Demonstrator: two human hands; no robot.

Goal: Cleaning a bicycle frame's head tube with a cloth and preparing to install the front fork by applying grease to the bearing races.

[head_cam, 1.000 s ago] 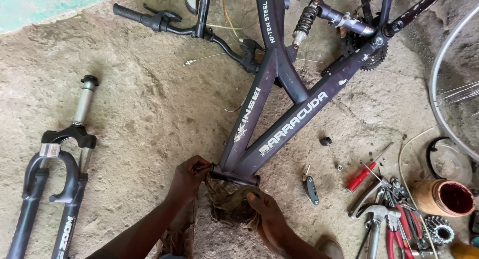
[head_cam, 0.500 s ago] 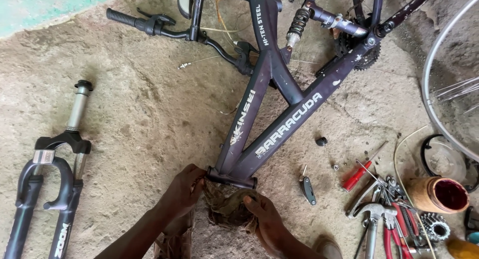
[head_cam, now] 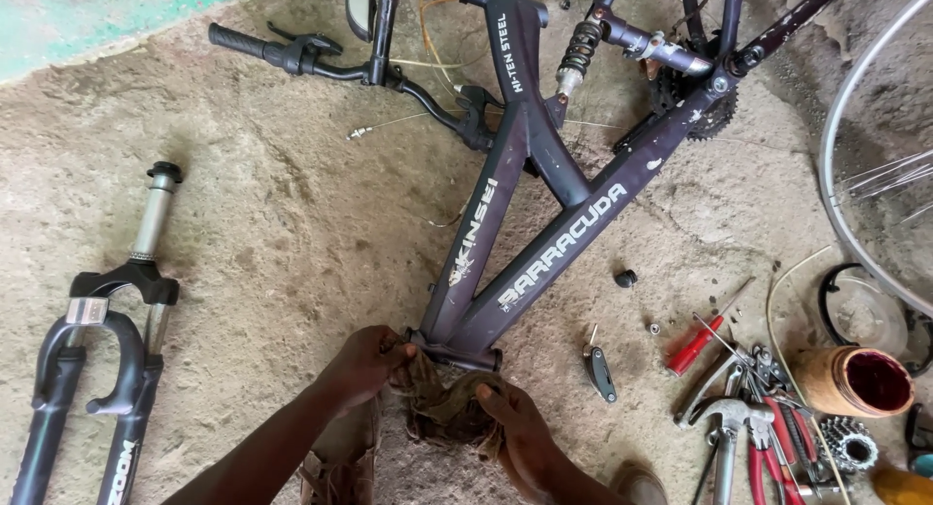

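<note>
Rough sandy concrete floor [head_cam: 253, 223], a green painted strip at far left. Near the middle, the left hand [head_cam: 364, 364] and right hand [head_cam: 510, 417] clutch a dirty rag [head_cam: 442, 408] against the dark bike frame [head_cam: 544, 223]'s near end; tools [head_cam: 748, 398] scattered right.

Both forearms reaching forward from below, converging. Left hand [head_cam: 364, 364] curled shut, knuckles up; right hand [head_cam: 515, 422] bent at wrist, fingers folded down in a grip.
</note>
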